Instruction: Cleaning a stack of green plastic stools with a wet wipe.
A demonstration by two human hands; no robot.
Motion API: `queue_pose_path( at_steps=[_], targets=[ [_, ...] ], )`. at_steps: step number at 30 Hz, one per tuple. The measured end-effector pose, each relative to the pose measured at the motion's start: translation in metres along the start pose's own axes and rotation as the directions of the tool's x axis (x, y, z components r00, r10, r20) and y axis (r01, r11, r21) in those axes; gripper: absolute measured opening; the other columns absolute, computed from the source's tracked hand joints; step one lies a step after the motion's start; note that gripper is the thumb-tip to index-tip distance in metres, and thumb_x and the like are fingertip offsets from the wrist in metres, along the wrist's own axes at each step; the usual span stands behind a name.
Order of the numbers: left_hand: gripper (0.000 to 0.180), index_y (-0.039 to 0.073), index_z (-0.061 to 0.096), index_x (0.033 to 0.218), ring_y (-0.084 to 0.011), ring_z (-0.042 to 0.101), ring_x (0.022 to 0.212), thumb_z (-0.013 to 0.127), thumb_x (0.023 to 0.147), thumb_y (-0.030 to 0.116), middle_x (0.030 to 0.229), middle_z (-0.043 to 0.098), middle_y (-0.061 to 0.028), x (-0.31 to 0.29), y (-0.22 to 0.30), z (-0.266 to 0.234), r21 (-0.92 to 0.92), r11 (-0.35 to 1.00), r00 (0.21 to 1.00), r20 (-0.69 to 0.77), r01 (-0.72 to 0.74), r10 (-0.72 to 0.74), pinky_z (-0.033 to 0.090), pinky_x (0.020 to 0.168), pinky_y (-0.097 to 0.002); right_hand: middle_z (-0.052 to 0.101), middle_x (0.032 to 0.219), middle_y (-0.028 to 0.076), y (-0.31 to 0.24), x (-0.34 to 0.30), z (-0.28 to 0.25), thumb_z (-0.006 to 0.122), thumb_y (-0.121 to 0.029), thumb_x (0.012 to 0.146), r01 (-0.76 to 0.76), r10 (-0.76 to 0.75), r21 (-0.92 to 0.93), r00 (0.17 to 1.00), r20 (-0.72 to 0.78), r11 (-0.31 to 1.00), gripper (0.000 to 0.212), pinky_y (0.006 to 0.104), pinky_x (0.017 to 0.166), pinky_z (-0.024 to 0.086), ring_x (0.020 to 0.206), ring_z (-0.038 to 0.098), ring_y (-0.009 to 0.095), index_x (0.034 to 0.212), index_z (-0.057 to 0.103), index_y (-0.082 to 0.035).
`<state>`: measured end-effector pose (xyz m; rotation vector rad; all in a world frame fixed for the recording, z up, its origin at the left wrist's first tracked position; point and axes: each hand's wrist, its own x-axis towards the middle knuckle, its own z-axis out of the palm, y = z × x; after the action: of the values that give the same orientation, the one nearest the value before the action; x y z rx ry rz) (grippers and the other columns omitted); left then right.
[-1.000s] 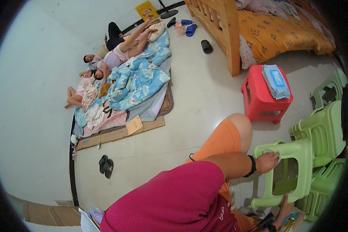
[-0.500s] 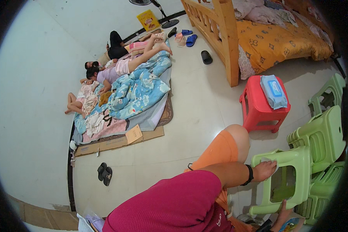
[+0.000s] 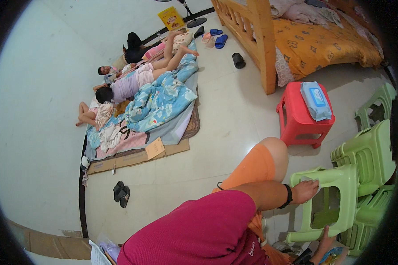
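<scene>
My left hand (image 3: pixel 304 191), with a black band at the wrist, is closed over a thin white wipe (image 3: pixel 306 178) and presses it against a light green plastic stool (image 3: pixel 348 194). The stool is tipped on its side, its open frame facing me. Lower down, my right hand (image 3: pixel 325 242) grips the stool's near lower edge; part of that hand is hidden behind the stool. My bent knee in orange shorts (image 3: pixel 252 168) is just beyond the left forearm.
Stacked green stools (image 3: pixel 367 154) stand at the right. A red stool (image 3: pixel 303 110) bears a blue wipes pack (image 3: pixel 316 100). Beyond is a wooden bed (image 3: pixel 264 48). Several people lie on floor bedding (image 3: pixel 163 101) at far left. Black slippers (image 3: pixel 121 194) lie on the floor.
The view has shifted slightly. My hands keep nearly the same places on the stool. On the bedding, the person in the lavender top has lowered their head and shifted their legs.
</scene>
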<state>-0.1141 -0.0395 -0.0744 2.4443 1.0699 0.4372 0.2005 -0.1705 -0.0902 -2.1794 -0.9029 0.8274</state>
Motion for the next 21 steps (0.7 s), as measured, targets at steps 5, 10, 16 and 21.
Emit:
queue_pose_path(
  at_steps=[5,10,16,21],
  targets=[
    [0.039,-0.009,0.050,0.108,-0.0336,0.051,0.098,0.056,0.072,0.005,0.116,0.043,-0.0220,0.005,-0.005,0.010,0.050,0.998,1.000,0.011,0.025,-0.026,0.046,0.083,-0.0409,0.048,0.128,0.020,0.001,0.003,-0.001,0.070,-0.041,0.079,-0.055,0.055,0.018,0.998,0.018,0.998,0.086,0.0397,0.091,0.043,0.112,0.051,0.031,0.138,0.028,0.006],
    [0.033,-0.009,0.051,0.106,-0.0329,0.052,0.093,0.052,0.076,0.005,0.114,0.044,-0.0207,0.006,-0.002,0.015,0.003,1.000,0.998,-0.061,0.024,-0.024,0.047,0.081,-0.0413,0.049,0.126,0.020,0.036,0.025,-0.006,0.070,-0.041,0.079,0.027,-0.029,-0.072,0.999,-0.024,0.997,0.082,0.0388,0.092,0.043,0.109,0.052,0.030,0.134,0.033,0.008],
    [0.032,-0.009,0.051,0.105,-0.0332,0.053,0.091,0.050,0.077,0.006,0.111,0.044,-0.0219,0.003,-0.003,0.006,0.029,1.000,1.000,-0.027,0.010,-0.009,0.048,0.080,-0.0419,0.050,0.124,0.021,0.008,0.009,-0.002,0.071,-0.040,0.079,0.026,-0.024,-0.059,0.999,0.027,0.998,0.078,0.0386,0.091,0.042,0.108,0.052,0.029,0.130,0.038,0.009],
    [0.031,-0.010,0.052,0.102,-0.0347,0.053,0.091,0.051,0.077,0.009,0.111,0.045,-0.0230,0.004,-0.005,0.008,-0.024,0.998,0.999,-0.018,0.050,-0.051,0.048,0.081,-0.0434,0.051,0.124,0.020,0.006,0.010,-0.005,0.070,-0.042,0.079,0.066,-0.061,-0.055,0.995,0.074,0.996,0.079,0.0383,0.092,0.042,0.108,0.052,0.029,0.130,0.038,0.009]
  ],
)
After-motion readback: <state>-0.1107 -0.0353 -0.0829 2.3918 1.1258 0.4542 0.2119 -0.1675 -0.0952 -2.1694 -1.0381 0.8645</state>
